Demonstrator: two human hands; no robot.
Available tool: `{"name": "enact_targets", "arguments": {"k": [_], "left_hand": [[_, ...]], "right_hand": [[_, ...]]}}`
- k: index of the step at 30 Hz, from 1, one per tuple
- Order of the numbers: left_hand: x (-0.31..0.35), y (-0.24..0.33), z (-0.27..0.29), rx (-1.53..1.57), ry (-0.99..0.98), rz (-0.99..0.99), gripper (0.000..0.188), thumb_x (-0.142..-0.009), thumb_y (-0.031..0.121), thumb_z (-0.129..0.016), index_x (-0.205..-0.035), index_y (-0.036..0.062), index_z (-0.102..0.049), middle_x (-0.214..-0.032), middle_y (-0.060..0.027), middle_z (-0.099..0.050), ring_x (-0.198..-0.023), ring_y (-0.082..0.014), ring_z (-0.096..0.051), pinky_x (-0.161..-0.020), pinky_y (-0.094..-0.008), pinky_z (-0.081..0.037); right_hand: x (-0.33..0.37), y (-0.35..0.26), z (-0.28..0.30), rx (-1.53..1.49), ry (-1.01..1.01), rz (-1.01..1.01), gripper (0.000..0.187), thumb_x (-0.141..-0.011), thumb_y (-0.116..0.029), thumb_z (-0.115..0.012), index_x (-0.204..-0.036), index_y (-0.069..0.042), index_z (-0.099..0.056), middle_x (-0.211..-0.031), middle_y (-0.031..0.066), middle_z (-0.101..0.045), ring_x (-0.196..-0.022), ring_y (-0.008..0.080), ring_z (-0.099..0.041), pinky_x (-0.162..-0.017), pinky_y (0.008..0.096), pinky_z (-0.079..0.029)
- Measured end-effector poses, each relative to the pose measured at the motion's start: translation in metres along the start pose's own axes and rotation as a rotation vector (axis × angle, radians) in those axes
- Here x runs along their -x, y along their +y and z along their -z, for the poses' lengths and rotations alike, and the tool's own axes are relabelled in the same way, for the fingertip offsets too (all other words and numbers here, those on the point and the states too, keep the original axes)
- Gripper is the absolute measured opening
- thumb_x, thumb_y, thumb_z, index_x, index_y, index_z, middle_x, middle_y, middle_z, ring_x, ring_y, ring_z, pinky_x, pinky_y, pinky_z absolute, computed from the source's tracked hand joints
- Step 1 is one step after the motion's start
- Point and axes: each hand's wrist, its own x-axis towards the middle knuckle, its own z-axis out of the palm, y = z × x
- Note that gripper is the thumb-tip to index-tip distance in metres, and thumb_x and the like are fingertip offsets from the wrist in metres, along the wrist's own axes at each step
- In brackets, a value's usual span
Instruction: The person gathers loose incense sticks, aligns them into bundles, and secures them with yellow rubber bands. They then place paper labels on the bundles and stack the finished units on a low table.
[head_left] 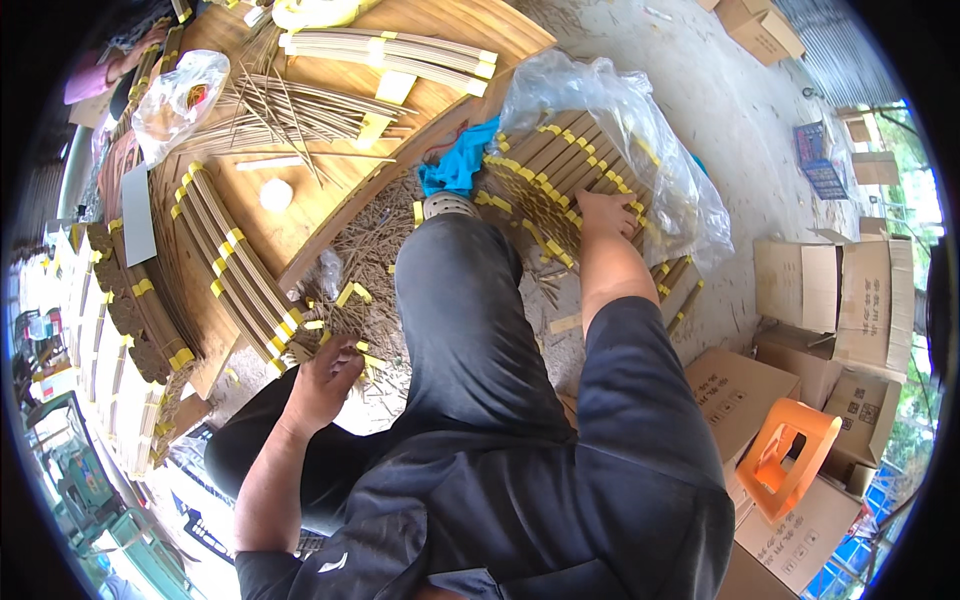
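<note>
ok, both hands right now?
Left hand: fingers partly curled near the banded bundles; can't tell if it holds anything.
Right hand: on the stack of banded sticks; can't tell if it grips.

Person wears a dk navy-to-blk tee, plain fabric w/ soft creases over the front. R sleeve is short, wide cut, ends approx. at the elbow; L sleeve same dk colour, only partly in view. Small wht curved logo on the L side of the tee. Dk flap w/ a bluish tint nr the lower edge, poss. a collar, can't tell. Trousers blk/charcoal, loose fit, smooth over the knee, w/ folds twd the hip. One shoe visible: lt grey-beige clog w/ small vent holes. Forearms bare; L hand & R hand also bare.
</note>
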Motion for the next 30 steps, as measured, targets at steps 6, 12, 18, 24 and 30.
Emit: {"name": "enact_targets", "arguments": {"k": [6,12,18,24,30], "left_hand": [[0.002,0.001,0.002,-0.037,0.027,-0.04,0.034,-0.099,0.014,-0.064,-0.128,-0.0035,-0.057,-0.104,-0.0177,-0.069,-0.097,-0.0244,-0.07,-0.085,-0.0361,-0.057],[0.005,0.01,0.003,-0.12,0.043,-0.049,0.033,-0.1,0.015,-0.063,-0.127,-0.0025,-0.058,-0.103,-0.0175,-0.07,-0.096,-0.0253,-0.071,-0.085,-0.036,-0.057],[0.004,0.018,0.005,-0.159,0.086,-0.087,0.032,-0.1,0.014,-0.062,-0.127,-0.0011,-0.058,-0.101,-0.0166,-0.071,-0.095,-0.0253,-0.072,-0.083,-0.0358,-0.057],[0.0,0.015,0.005,-0.179,0.125,-0.088,0.031,-0.099,0.013,-0.063,-0.126,-0.0003,-0.059,-0.099,-0.0167,-0.072,-0.094,-0.0265,-0.073,-0.083,-0.0357,-0.057],[-0.001,0.019,0.003,-0.271,0.118,-0.138,0.032,-0.096,0.012,-0.065,-0.125,0.0007,-0.06,-0.101,-0.0173,-0.072,-0.093,-0.0285,-0.073,-0.083,-0.0375,-0.057]], "right_hand": [[-0.017,0.019,-0.014,-0.072,0.035,-0.027,0.133,-0.069,-0.067,-0.079,-0.165,-0.019,0.0,-0.16,0.0369,-0.018,-0.143,0.0507,-0.033,-0.113,0.059,-0.033],[-0.013,0.015,-0.016,-0.07,0.044,-0.009,0.129,-0.072,-0.065,-0.078,-0.164,-0.018,-0.001,-0.158,0.0385,-0.02,-0.143,0.0514,-0.032,-0.113,0.0579,-0.035],[-0.017,0.031,-0.025,-0.107,0.086,-0.007,0.122,-0.076,-0.058,-0.076,-0.164,-0.015,-0.003,-0.154,0.0379,-0.027,-0.138,0.0498,-0.039,-0.111,0.0562,-0.038],[-0.007,0.031,-0.011,-0.116,0.108,0.041,0.123,-0.073,-0.053,-0.079,-0.163,-0.012,-0.006,-0.149,0.0354,-0.034,-0.135,0.048,-0.042,-0.111,0.0534,-0.039],[-0.021,0.025,-0.002,-0.07,0.022,0.023,0.124,-0.074,-0.044,-0.079,-0.163,-0.011,0.001,-0.152,0.0372,-0.033,-0.139,0.0477,-0.04,-0.114,0.0522,-0.036]]}}
